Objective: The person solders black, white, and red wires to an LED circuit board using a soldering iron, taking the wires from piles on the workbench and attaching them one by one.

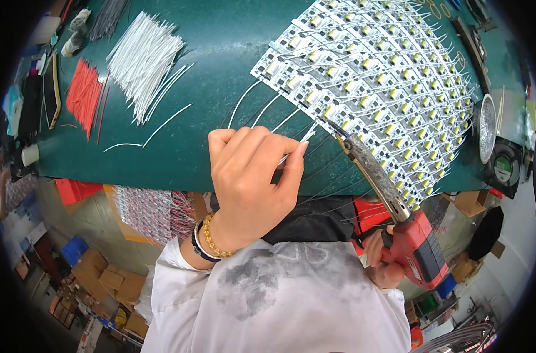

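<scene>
While the left hand [253, 167] pinches white wires [309, 133], the right hand [389, 275] clamps a red gun-shaped tool [413, 235] slanting up-left toward them.

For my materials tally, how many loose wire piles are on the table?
3: a white pile at upper left, a red pile left of it, and a dark pile at the top edge, partly cut off; more may be hidden.

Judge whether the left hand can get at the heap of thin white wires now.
Probably yes: only loose white wires on the green tabletop lie between the left hand and that heap, though the hand seems busy pinching other white wires.
</scene>
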